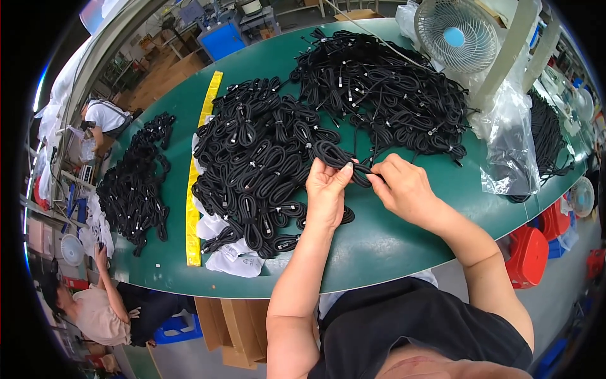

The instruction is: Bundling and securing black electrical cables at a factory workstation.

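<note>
A coiled black cable (333, 154) is held up over the green table, between my two hands. My left hand (327, 189) grips the coil, its thumb pressed on top. On the other side of the coil, my right hand (402, 188) pinches the cable with curled fingers; what lies right under those fingertips is hidden. Just left of my left hand lies a heap of coiled black cables (252, 158), many bound at the middle. Beyond my hands spreads a larger pile of black cables (379, 88) with small metallic plug ends.
Yellow tape (195, 215) runs across the green table (366, 252), with more cables (136, 183) left of it. A white fan (456, 38) and clear plastic bag (512, 145) stand at the right. Red stools (527, 256) are below. A person (95, 309) sits at left.
</note>
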`<state>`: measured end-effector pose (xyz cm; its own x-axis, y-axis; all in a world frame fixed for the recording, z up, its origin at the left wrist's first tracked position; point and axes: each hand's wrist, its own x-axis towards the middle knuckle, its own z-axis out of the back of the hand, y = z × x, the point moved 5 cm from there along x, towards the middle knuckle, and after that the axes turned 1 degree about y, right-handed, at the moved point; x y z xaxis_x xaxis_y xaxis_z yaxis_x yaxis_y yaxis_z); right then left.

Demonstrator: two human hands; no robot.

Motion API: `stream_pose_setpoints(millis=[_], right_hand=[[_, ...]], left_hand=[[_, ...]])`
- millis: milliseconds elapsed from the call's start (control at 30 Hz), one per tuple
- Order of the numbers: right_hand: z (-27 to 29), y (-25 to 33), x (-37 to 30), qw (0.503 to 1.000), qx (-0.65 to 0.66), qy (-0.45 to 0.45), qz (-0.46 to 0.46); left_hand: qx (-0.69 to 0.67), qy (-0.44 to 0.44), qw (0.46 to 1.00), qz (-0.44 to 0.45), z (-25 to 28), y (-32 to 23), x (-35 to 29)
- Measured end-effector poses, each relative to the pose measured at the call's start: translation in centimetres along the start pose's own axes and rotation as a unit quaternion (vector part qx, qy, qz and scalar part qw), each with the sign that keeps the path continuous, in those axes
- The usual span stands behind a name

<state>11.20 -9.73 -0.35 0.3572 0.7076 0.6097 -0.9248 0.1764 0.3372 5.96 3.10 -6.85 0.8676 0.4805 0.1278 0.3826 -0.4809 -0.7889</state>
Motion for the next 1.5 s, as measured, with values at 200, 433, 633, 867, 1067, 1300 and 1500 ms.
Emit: stream_pose_setpoints(millis=[200,433,633,867,1067,1300,1500], right_hand=[[-0.3,0.0,-0.3,1.0,0.011,-0.014,0.026],[1.1,-2.1,0.8,0.983,0.149,-0.004,-0.105],[-2.7,-3.7,-0.7,0.818,0.444,0.147,-0.334],[-3.1,-2.1,-1.4,0.965,0.22,0.012,-0.142],[-4.2,-2.1,-1.9,0.987,0.146,-0.033,-0.052],[-1.6,-5.1,1.3,0.986,-0.077,-0.1,-0.107],[-3.7,-10.5,0.0,0.983,0.027,-0.071,-0.167]], left_hand=[[-0.019,0.032,0.999,0.023,-1.1,1.1,-0.5],[-0.067,0.033,0.997,0.021,-0.6,0.2,-0.1],[-0.031,0.022,0.999,0.003,-0.2,0.4,0.0],[0.004,-0.037,0.999,-0.009,0.9,1.7,0.0],[-0.009,-0.072,0.997,0.041,1.8,2.7,0.3],[-0.195,-0.129,0.97,-0.074,4.2,-2.1,1.2],[-0.166,0.019,0.983,0.083,2.3,0.2,1.0]])
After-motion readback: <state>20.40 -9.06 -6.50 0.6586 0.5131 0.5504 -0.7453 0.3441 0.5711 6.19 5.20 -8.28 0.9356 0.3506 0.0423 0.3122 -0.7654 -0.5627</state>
